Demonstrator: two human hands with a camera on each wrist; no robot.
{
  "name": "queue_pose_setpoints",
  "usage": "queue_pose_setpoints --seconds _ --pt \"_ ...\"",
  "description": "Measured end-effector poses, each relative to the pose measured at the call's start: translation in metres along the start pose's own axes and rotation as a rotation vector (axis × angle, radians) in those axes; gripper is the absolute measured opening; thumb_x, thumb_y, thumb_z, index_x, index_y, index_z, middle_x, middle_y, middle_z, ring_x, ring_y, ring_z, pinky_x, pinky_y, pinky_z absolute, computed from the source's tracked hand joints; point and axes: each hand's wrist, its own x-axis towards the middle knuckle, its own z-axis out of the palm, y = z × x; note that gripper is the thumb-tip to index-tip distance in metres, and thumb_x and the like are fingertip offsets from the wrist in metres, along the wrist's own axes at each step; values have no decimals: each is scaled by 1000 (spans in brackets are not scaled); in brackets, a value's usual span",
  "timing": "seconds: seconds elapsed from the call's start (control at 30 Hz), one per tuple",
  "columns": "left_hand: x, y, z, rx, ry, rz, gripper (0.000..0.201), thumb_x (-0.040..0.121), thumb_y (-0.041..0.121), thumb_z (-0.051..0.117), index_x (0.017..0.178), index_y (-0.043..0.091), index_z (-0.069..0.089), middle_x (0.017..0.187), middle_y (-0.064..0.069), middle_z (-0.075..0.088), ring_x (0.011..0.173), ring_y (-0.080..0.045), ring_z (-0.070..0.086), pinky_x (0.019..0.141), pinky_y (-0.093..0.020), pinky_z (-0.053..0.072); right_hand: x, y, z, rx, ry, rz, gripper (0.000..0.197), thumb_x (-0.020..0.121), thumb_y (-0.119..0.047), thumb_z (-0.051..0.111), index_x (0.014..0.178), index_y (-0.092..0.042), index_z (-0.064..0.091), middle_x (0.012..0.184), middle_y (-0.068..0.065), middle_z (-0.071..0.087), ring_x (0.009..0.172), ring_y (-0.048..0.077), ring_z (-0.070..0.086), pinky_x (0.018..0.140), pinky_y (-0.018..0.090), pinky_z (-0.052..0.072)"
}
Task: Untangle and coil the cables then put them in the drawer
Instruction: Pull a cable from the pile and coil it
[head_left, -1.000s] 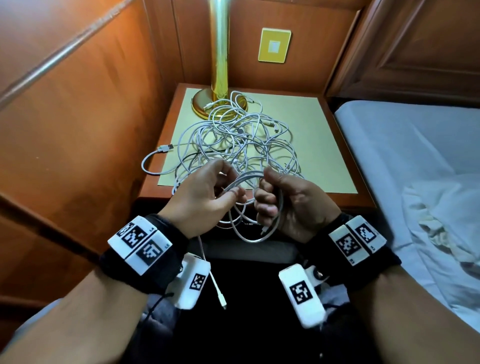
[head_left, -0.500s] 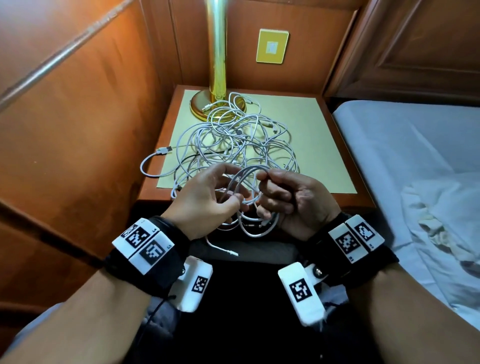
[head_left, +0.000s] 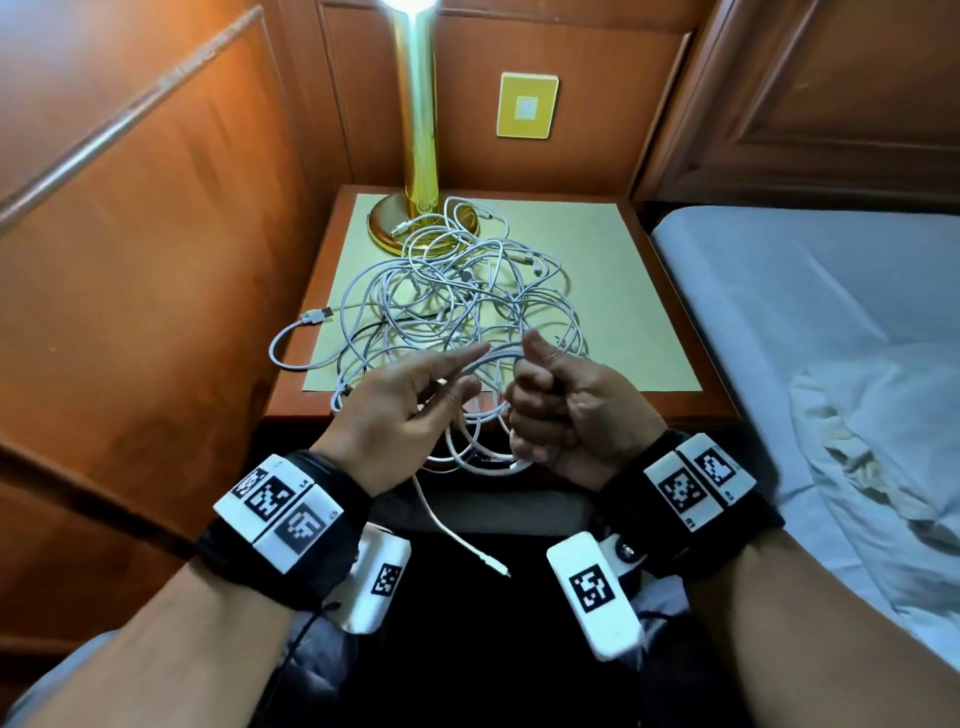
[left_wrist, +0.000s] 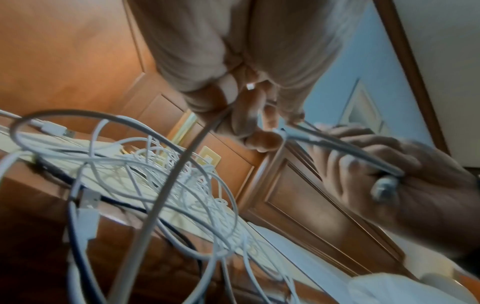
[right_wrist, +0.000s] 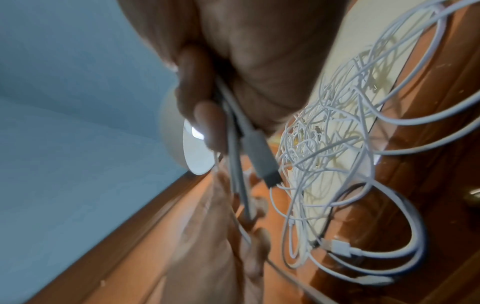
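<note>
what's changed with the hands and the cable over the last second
The left hand has gone from a curled grip beside the right to straighter fingers, feeding the white cable toward the coil. The right hand still clamps the loops, thumb now raised. The cable's free plug end, pulled up half a second ago, hangs low again. The tangled pile and lamp on the nightstand stayed put.

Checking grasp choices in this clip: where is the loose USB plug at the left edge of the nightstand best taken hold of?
Pinch the USB plug by its white housing, coming from above and the left. It lies flat on the nightstand, clear of the cable tangle, its lead looping away leftward. Both hands are busy with another cable.
</note>
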Motion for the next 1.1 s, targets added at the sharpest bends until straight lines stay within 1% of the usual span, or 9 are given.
queue_pose_setpoints --seconds 0.07,0.2,0.3,0.43,0.57,0.67,0.8,0.93,1.1 --pt "2 1 -8 -83 12 -63 27 94 33 67 121 35 68 102 6 73 84 -12 71 72 -32 59 -2 -6 -3 128 50 -91 44 103 -44 38 66 -21 40 50 -7 25 34 7 23 38 22 23" --pt "2 -8 -29 -8 144 -114 31 96 11 64 113 36 70 91 11 71 74 3 64 68 -15 50 -1 -19 -22 266 270 -320 36 104 -40 40 74 -21 42 52 -8 31 37 4 30 34 19 30" --pt "2 -21 -39 203 191 -107 33 96 9 64 116 34 72 100 3 68 90 -10 64 81 -21 51 3 -21 -34 209 406 -487 35 105 -38 41 75 -19 46 55 -6 37 41 8 36 38 21 33" --pt "1 -20 -25 337 36 33 31 93 -3 62 109 19 78 91 -1 62 82 -16 60 74 -11 45 2 -12 -31 -193 510 -599 40 106 -36 42 77 -11 54 58 6 55 50 23 57 53 35 52" --pt "0 -3 -3 244 -88 269 19 90 6 65 100 14 79 90 7 67 82 -5 64 76 -17 50 4 5 -19 -670 445 -582 38 106 -31 41 81 -8 58 67 15 67 66 31 71 68 43 59" --pt "-2 8 0 179 7 282 5 91 14 70 96 12 72 89 8 69 80 -10 66 72 -29 52 12 13 -17 -884 333 -457 40 106 -34 42 79 -11 61 61 8 67 53 22 64 55 32 50" --pt "-1 0 -6 205 129 261 23 94 33 64 104 12 65 85 6 62 67 -20 63 65 -34 50 14 21 -10 -824 196 -264 46 100 -45 47 65 -20 63 49 0 44 40 20 43 45 32 37" --pt "3 -6 -8 219 92 274 43 96 46 57 117 8 63 92 1 54 71 -4 52 64 -20 45 5 18 5 -425 107 -49 47 93 -50 57 68 -13 44 52 2 30 36 11 23 45 24 16" --pt "-2 -3 -4 138 -91 103 35 87 51 63 101 19 67 87 5 66 72 -17 63 65 -37 51 2 11 8 -255 60 -47 43 94 -41 53 61 -18 37 51 -3 24 39 9 17 44 22 12"
